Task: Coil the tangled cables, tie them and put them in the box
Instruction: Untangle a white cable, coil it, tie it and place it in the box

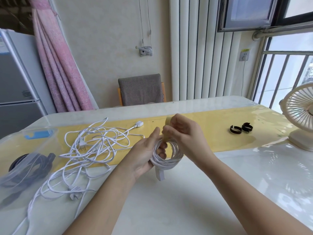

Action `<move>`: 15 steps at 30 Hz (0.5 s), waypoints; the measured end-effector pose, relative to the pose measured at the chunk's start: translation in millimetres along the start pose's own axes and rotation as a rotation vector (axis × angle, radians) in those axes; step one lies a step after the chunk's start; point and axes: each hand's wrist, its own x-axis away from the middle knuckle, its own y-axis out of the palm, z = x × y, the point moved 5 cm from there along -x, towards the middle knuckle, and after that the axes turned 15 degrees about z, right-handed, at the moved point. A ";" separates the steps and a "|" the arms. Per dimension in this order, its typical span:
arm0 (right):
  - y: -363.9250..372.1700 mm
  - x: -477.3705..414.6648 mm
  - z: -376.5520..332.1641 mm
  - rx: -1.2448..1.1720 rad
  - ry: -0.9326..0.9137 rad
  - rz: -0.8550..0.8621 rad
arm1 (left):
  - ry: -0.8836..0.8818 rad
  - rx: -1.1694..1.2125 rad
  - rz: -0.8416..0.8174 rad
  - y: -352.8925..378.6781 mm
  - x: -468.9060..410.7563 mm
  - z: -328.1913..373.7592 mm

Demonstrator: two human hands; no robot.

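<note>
A coiled white cable (pixel 171 158) is held above the table's middle. My left hand (pixel 145 153) grips the coil with its fingers through the loop, and a white plug end hangs below it. My right hand (pixel 183 131) pinches a yellow strap (pixel 168 121) that runs down to the top of the coil. A tangle of white cables (pixel 91 146) with plugs lies on the table to the left. A clear plastic box (pixel 22 167) at the left edge holds a coiled black cable (pixel 33 164).
Two black strap rings (pixel 241 128) lie on the yellow runner at the right. A cream desk fan (pixel 299 116) stands at the right edge. A chair (pixel 141 89) sits behind the white table (pixel 186 200).
</note>
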 end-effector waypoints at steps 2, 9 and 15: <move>-0.7 -1.4 3.0 0.000 0.024 0.012 | 0.047 -0.070 -0.018 1.3 2.1 1.3; -0.2 -3.8 4.8 -0.069 0.063 -0.067 | 0.160 -0.205 -0.049 0.4 0.5 0.7; -0.4 -3.0 2.3 -0.003 -0.009 -0.084 | 0.245 -0.321 -0.012 -3.4 0.6 2.9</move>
